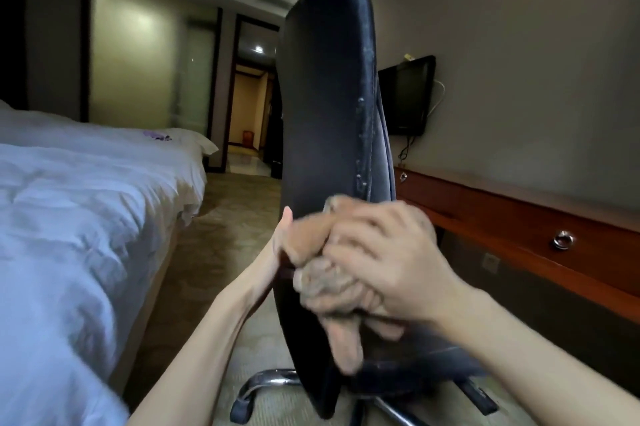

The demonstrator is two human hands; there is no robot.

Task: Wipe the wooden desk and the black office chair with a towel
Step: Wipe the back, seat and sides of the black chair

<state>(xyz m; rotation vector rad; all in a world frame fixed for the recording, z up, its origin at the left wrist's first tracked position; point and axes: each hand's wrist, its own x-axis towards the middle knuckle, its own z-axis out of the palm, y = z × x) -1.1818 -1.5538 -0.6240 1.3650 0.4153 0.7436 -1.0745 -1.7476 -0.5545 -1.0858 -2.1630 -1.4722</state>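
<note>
The black office chair point(325, 107) stands in front of me, its tall worn backrest seen edge-on. A crumpled tan towel point(329, 290) is bunched against the lower backrest, one end hanging down. My right hand point(384, 263) grips the towel from the right, fingers curled over it. My left hand point(278, 242) holds the towel's left end at the backrest's edge, thumb pointing up; its fingers are hidden and the hands are blurred. The reddish wooden desk point(512, 217) runs along the right wall, behind the chair.
A bed with white bedding point(79, 204) fills the left side, close to my left arm. The chair's chrome base point(266, 382) spreads over the carpet below. A wall-mounted TV point(407, 96) hangs above the desk. An open doorway point(247, 114) lies beyond.
</note>
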